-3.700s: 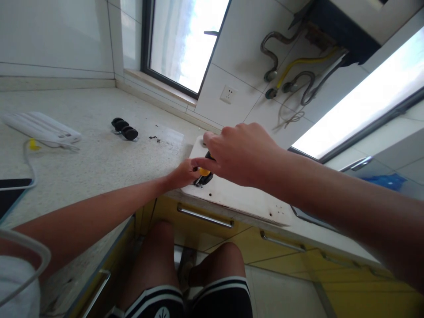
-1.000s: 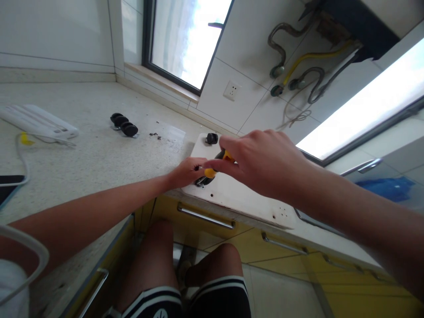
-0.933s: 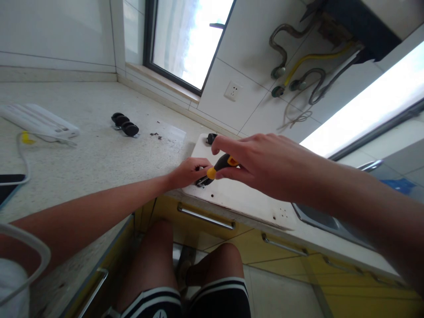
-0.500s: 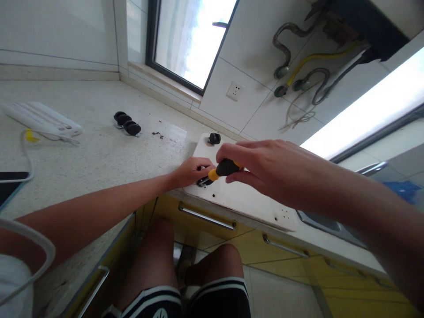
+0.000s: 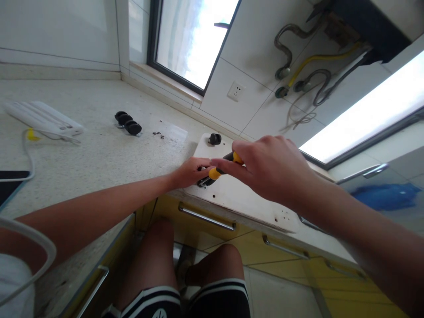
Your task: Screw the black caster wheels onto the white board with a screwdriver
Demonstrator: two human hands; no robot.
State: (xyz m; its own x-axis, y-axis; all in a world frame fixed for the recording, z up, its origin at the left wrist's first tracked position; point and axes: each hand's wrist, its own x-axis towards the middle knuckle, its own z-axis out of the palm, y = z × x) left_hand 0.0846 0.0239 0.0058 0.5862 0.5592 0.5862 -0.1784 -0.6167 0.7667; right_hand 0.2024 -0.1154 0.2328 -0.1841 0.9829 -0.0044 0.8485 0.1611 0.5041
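Observation:
My right hand is closed round the handle of a yellow and black screwdriver. Its shaft slants down to a black caster wheel at the near left corner of a white board. My left hand grips that caster, mostly covering it, with the fingers close to the screwdriver's tip. Another black caster stands on the board's far left corner. Small holes show along the board's near edge.
Two loose black casters lie on the speckled counter, with several small dark screws beside them. A white power bank with a cable lies at the left. Yellow drawers with metal handles are below; a sink is at the right.
My right hand has turned round on the screwdriver handle, its thumb now stretched along the handle toward my left hand. My left hand has stayed at the caster.

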